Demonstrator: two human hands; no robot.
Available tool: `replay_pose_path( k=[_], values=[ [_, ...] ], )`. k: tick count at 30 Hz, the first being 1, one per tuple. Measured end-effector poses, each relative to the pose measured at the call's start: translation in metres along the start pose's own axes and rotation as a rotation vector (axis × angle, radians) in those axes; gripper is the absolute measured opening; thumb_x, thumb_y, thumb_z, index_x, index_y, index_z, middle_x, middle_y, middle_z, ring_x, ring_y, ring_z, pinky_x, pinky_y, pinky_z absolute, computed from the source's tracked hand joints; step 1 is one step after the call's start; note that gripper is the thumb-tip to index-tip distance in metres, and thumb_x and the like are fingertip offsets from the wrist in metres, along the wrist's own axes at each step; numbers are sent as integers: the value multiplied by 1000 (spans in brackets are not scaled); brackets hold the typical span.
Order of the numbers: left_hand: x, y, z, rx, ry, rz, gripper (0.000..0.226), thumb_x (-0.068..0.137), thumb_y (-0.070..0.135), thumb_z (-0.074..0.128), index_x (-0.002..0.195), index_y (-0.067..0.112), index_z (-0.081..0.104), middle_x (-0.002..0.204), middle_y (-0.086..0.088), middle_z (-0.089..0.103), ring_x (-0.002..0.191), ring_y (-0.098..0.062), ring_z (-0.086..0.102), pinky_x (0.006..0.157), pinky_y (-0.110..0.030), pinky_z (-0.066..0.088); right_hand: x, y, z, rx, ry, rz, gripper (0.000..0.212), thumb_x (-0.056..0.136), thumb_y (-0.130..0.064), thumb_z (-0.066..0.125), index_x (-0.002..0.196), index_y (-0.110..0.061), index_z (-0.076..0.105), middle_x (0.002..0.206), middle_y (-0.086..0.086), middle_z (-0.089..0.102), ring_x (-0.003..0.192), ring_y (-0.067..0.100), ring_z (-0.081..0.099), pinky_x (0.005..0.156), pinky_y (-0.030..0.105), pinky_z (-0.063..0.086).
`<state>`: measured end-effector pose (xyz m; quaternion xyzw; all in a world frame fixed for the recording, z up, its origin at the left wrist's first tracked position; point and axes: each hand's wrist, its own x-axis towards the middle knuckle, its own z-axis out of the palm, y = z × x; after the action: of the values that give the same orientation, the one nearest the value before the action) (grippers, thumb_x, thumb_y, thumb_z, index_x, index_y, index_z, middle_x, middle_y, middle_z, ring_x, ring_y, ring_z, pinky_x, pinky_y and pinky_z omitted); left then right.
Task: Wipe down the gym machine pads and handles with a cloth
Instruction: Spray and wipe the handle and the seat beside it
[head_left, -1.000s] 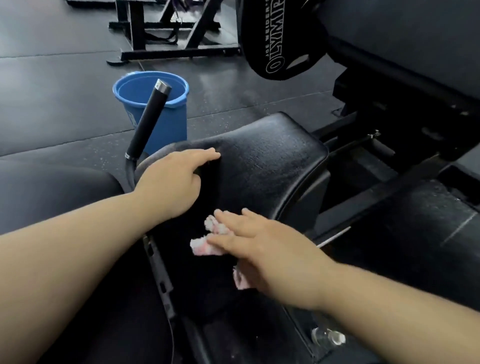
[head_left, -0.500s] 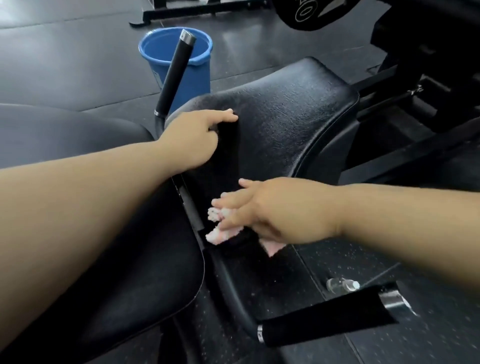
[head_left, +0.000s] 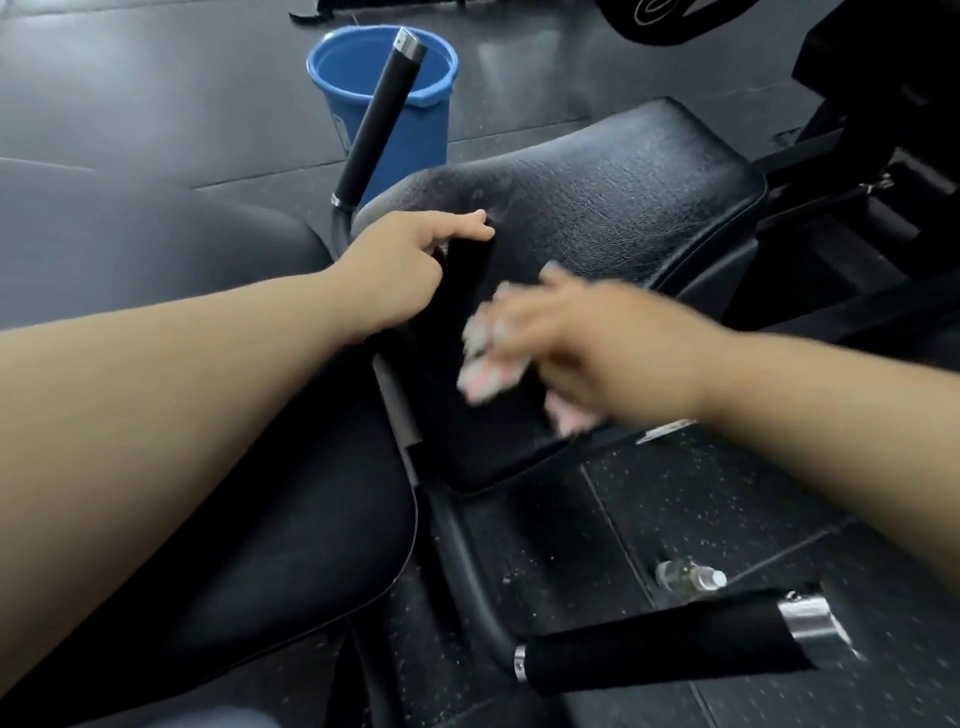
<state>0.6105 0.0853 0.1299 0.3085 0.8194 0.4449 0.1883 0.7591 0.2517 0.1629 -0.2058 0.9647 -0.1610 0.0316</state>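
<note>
The right hand (head_left: 597, 343) has swept the cloth (head_left: 480, 364) away from the seat pad's (head_left: 649, 197) near left corner and up toward its middle. It is now a blur of motion. The left hand (head_left: 410, 265) has stayed at the pad's left edge, thumb on top and fingers (head_left: 441, 249) curled over the edge, gripping it as a brace.

The cloth lies on the pad's near half, under the right hand, with pink-white folds showing on both sides of it. The blur hides whether those fingers pinch the cloth or only press it flat.

That is the main risk. At this speed a cloth that is only pressed could slide out from under the hand, go over the pad's near edge and land on the gritty floor (head_left: 727, 509). A fast, short stroke may also miss the pad's far end, which looks greyish. Neither the upper handle (head_left: 382, 114) nor the lower handle (head_left: 660, 642) appears to be touched by either hand. A long stroke to the left could bump the braced hand.
</note>
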Motion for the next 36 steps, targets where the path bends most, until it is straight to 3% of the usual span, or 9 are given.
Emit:
replay_pose_path(
  k=[2, 7, 11, 15, 20, 25, 31, 33, 36],
  values=[
    [-1, -1, 0, -25, 13, 5, 82, 74, -24, 26, 114, 38, 61, 140, 20, 51, 133, 7, 41, 98, 1, 29, 1, 4, -4, -30, 151, 187, 51, 74, -11, 44, 113, -22, 75, 132, 0, 65, 130, 26, 55, 118, 47, 22],
    [-3, 3, -1, 26, 59, 20, 74, 77, -20, 30, 114, 34, 65, 140, 18, 53, 132, 6, 42, 99, 0, 30, -17, -34, 35, -74, -156, -218, 51, 72, -6, 70, 121, -19, 71, 136, 6, 62, 130, 29, 55, 112, 53, 23],
    [-10, 15, 11, -33, 152, 46, 58, 87, -8, 46, 118, 37, 64, 127, 9, 65, 112, -3, 61, 103, -22, 44, -5, 25, -25, -168, 247, 249, 41, 92, -19, 47, 130, -32, 61, 140, -7, 59, 143, 29, 39, 118, 58, 11],
    [-32, 57, 40, -127, 126, 310, 46, 93, 35, 53, 135, 50, 42, 140, 18, 52, 131, 6, 44, 114, -23, 32, -16, 20, -28, 123, 295, 430, 59, 104, -36, 35, 158, -32, 11, 160, -5, 32, 152, 7, 3, 120, 35, -17],
    [-17, 72, 93, 435, -16, 651, 51, 86, 56, 58, 131, 33, 57, 157, 3, 31, 150, -22, 17, 122, -45, 16, -63, 40, -21, 493, 875, 723, 50, 101, -32, 31, 152, -33, 34, 152, -17, 37, 146, -4, 19, 125, 36, 0],
    [27, 82, 102, 414, 54, 650, 39, 93, 36, 50, 123, 11, 56, 147, -3, 45, 143, -25, 31, 117, -44, 19, -51, 52, -20, 522, 822, 752, 43, 106, -29, 38, 149, -33, 41, 153, -20, 38, 138, -10, 28, 114, 11, 18],
    [66, 95, 79, 264, 439, 326, 29, 87, 15, 64, 111, 27, 55, 99, 2, 63, 94, -25, 59, 81, -28, 42, -47, 71, -25, 897, 856, 787, 41, 95, -60, 35, 116, -47, 67, 128, -27, 58, 121, -12, 48, 114, 20, 30],
    [76, 102, 71, 401, 437, 432, 32, 84, 13, 55, 112, 24, 67, 115, -3, 64, 106, -33, 57, 88, -26, 36, -50, 74, -24, 948, 841, 785, 50, 89, -72, 28, 116, -53, 66, 134, -20, 60, 128, 0, 49, 116, 33, 31],
    [48, 109, 95, 452, 207, 467, 52, 87, 44, 38, 125, 19, 63, 155, -11, 36, 144, -35, 25, 117, -36, 23, -56, 76, -23, 936, 875, 762, 48, 102, -60, 25, 127, -46, 63, 137, -21, 56, 129, -3, 45, 110, 20, 31]
  ],
)
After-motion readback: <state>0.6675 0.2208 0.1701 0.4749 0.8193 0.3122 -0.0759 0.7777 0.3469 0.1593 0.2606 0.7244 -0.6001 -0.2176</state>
